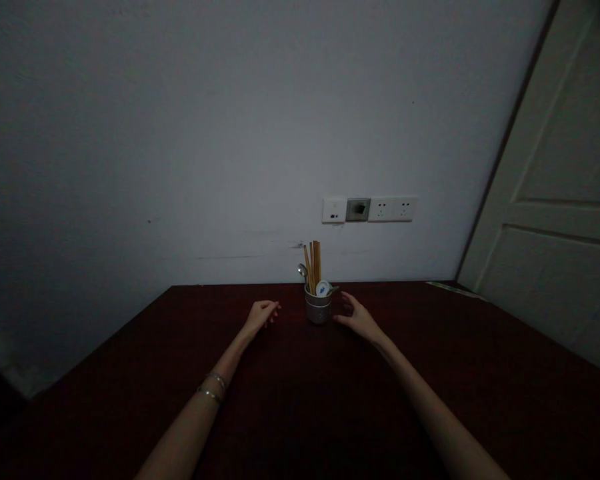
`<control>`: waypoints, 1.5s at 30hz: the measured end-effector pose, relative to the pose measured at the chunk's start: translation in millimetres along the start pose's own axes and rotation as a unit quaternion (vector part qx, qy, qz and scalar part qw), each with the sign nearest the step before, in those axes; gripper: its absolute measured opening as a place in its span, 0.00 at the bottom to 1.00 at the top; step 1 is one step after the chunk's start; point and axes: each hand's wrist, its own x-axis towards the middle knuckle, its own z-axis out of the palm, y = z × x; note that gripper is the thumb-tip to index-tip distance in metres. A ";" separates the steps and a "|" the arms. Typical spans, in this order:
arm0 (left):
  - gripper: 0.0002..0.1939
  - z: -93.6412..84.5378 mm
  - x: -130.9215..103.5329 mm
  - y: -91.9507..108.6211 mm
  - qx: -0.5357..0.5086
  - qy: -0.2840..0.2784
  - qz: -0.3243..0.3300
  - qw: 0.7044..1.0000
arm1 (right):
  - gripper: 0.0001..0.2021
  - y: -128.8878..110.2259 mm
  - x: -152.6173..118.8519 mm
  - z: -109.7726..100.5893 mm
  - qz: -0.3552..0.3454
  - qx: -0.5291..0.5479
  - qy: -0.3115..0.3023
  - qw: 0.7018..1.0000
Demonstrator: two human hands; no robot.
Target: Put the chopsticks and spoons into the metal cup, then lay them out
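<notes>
A grey metal utensil holder (319,311) stands upright on the dark red table (300,400). Several wooden chopsticks (315,267) rise out of it, with a metal spoon (303,271) leaning left. A white spoon with a blue mark (323,289) rests at its rim, and a handle-like end sticks out to the right. My right hand (359,320) is just right of the holder, thumb and fingers apart, holding nothing. To the holder's left, my left hand (263,314) is low over the table, its fingers loosely curled and slightly apart, with nothing visible in them.
Behind the table rises a pale wall with a row of sockets and switches (369,209). A panelled door (555,220) is on the right. Near the back right edge lies a thin, flat pale-green strip (455,289).
</notes>
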 end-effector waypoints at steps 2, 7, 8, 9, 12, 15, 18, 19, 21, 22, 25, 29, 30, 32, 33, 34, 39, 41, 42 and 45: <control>0.20 6.9 0.6 10.5 -0.054 -0.010 0.011 0.998 | 0.40 -2.3 7.2 4.1 0.011 0.061 -0.010 0.998; 0.32 41.0 14.1 25.8 -0.119 -0.006 0.068 0.991 | 0.42 -8.0 20.6 13.5 -0.019 0.136 -0.053 0.989; 0.34 48.4 17.6 27.2 -0.129 -0.005 0.083 0.988 | 0.42 -9.4 22.2 15.0 -0.028 0.145 -0.061 0.987; 0.36 55.3 20.6 28.7 -0.142 -0.011 0.097 0.985 | 0.42 -10.8 23.5 16.4 -0.036 0.151 -0.067 0.986; 0.41 70.9 25.4 35.5 -0.182 -0.064 0.129 0.973 | 0.40 -14.0 26.1 20.3 -0.048 0.161 -0.075 0.983; 0.44 78.9 24.6 44.0 -0.200 -0.094 0.148 0.964 | 0.38 -13.6 28.1 24.0 -0.053 0.164 -0.083 0.982; 0.45 82.3 23.3 47.7 -0.197 -0.099 0.172 0.960 | 0.34 -9.9 30.1 27.2 -0.049 0.157 -0.091 0.982; 0.45 82.9 23.4 47.3 -0.191 -0.104 0.178 0.960 | 0.33 -8.5 30.5 28.1 -0.048 0.148 -0.092 0.984; 0.44 83.9 24.3 45.1 -0.176 -0.112 0.186 0.960 | 0.31 -6.4 30.7 29.5 -0.050 0.124 -0.087 0.987; 0.43 84.3 24.9 43.6 -0.170 -0.112 0.189 0.961 | 0.30 -6.0 30.3 29.9 -0.053 0.112 -0.082 0.989; 0.39 85.0 26.2 40.7 -0.161 -0.108 0.198 0.961 | 0.30 -7.7 28.1 29.8 -0.057 0.092 -0.074 0.991; 0.36 84.6 25.0 41.8 -0.161 -0.109 0.200 0.960 | 0.30 -12.5 24.9 28.8 -0.059 0.081 -0.068 0.993; 0.36 84.4 24.2 42.5 -0.161 -0.108 0.202 0.960 | 0.30 -13.3 24.3 28.8 -0.062 0.080 -0.066 0.993; 0.36 83.5 21.7 43.9 -0.156 -0.103 0.207 0.960 | 0.30 -14.5 23.1 28.7 -0.071 0.080 -0.065 0.992; 0.36 82.9 20.2 44.6 -0.154 -0.099 0.210 0.960 | 0.30 -15.0 22.5 28.7 -0.076 0.081 -0.065 0.992; 0.36 82.0 18.3 45.3 -0.151 -0.096 0.213 0.960 | 0.30 -15.8 21.9 28.8 -0.080 0.082 -0.066 0.991; 0.35 71.6 6.9 48.1 -0.156 -0.085 0.220 0.959 | 0.29 -25.9 18.1 33.2 -0.086 0.082 -0.073 0.990; 0.34 63.0 2.3 48.2 -0.156 -0.080 0.220 0.960 | 0.29 -33.6 17.0 38.5 -0.090 0.085 -0.077 0.989; 0.34 57.7 0.2 47.9 -0.153 -0.077 0.220 0.960 | 0.29 -38.0 16.6 42.2 -0.095 0.088 -0.079 0.988; 0.34 38.1 -6.1 45.3 -0.139 -0.059 0.216 0.965 | 0.28 -52.6 16.5 56.9 -0.108 0.102 -0.090 0.985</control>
